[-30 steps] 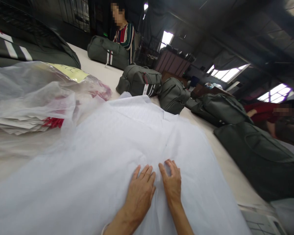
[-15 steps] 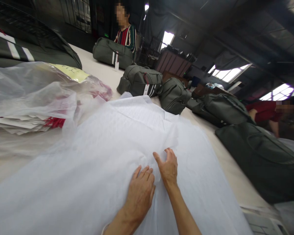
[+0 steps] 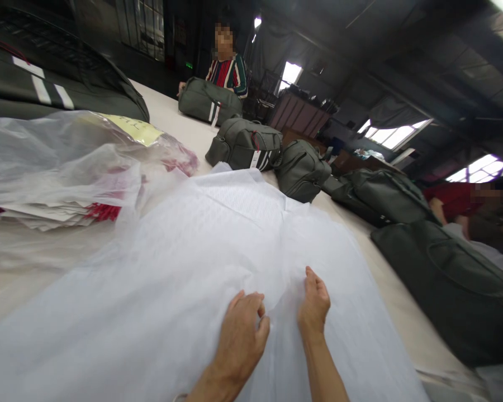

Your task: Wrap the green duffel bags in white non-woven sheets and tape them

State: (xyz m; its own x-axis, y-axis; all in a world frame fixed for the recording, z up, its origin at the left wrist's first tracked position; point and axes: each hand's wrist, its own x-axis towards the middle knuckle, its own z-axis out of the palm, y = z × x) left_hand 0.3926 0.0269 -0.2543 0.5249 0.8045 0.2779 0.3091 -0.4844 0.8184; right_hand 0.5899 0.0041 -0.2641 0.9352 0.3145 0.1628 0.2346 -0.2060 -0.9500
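A large white translucent sheet (image 3: 184, 279) lies spread and slightly wrinkled over the table. My left hand (image 3: 245, 329) rests on it near the lower middle, fingers curled and the thumb apart from the fingertips, with nothing visible between them. To its right, my right hand (image 3: 314, 298) is at the sheet with its fingers pressed together; whether a bit of the sheet is pinched in them is too small to make out. A shallow fold of the sheet runs between the two hands.
Clear plastic bags (image 3: 58, 162) holding white tags with red strings lie at the left. Dark green bags (image 3: 247, 142) line the table's far and right sides. A person in a striped top (image 3: 226, 72) stands behind one; another in red (image 3: 456, 198) is at the right.
My right hand has moved right, away from my left hand, and its fingers have closed together. My left hand's fingers are more curled. The striped-top person's hand now shows at the far bag.
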